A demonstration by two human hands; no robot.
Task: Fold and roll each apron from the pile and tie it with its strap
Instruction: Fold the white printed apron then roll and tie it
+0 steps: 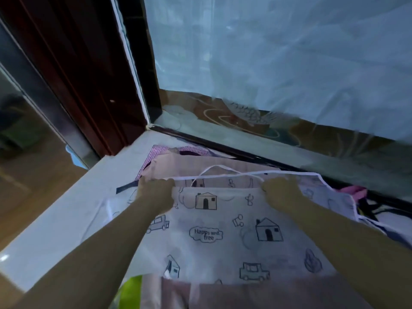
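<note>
Forearms (pixel 100 241) bare; left hand (pixel 156 194) and right hand (pixel 281 194) bare.

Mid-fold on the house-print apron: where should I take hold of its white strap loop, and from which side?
Pinch the white strap loop at the top of its arch, reaching from the near side over the house-print apron edge. It likely lies loose on the pink cloth, midway between the left hand and right hand, which grip the top edge.
</note>
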